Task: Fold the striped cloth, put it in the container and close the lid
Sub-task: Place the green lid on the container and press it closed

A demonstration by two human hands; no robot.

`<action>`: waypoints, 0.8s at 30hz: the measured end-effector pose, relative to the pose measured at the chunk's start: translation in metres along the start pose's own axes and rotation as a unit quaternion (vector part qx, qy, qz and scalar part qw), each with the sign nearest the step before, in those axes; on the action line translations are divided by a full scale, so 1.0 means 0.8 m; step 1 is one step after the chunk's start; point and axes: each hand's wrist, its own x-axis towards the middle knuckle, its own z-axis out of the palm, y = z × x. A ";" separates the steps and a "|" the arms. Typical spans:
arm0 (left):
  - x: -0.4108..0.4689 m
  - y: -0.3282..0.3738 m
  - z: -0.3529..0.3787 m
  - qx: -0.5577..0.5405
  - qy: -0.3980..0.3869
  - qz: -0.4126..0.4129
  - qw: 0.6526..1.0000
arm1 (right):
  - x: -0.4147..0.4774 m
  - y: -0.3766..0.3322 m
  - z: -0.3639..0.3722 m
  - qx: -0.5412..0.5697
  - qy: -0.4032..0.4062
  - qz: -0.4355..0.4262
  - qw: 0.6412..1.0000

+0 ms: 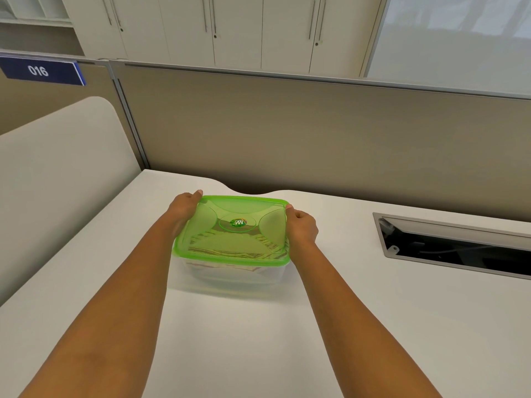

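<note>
Head view: left hand [184, 206] and right hand [301, 225] grip the lid [232, 228] at opposite far corners, atop the container [230, 275].

container [230, 275]: clear, on white desk [373, 326], green lid [232, 231] seated on top | striped cloth [232, 248]: folded inside container, seen through lid | left hand [184, 206]: gripping lid's left edge | right hand [301, 225]: gripping lid's right edge | cable slot [457, 248]: right of container, well apart
</note>
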 end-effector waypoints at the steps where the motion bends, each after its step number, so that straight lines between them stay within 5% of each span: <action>1: -0.001 -0.001 0.000 -0.005 0.001 0.002 1.000 | 0.000 0.000 0.000 0.009 -0.001 0.009 1.000; 10: -0.001 -0.003 0.000 -0.006 0.004 0.018 1.000 | 0.005 -0.007 0.003 0.058 -0.008 0.101 0.993; 17: -0.006 0.006 0.003 0.114 0.065 0.062 0.989 | 0.002 -0.001 0.010 0.038 0.009 0.063 0.997; 24: -0.029 0.004 -0.008 0.059 0.134 0.090 0.985 | -0.005 -0.002 0.004 0.030 0.024 0.048 0.998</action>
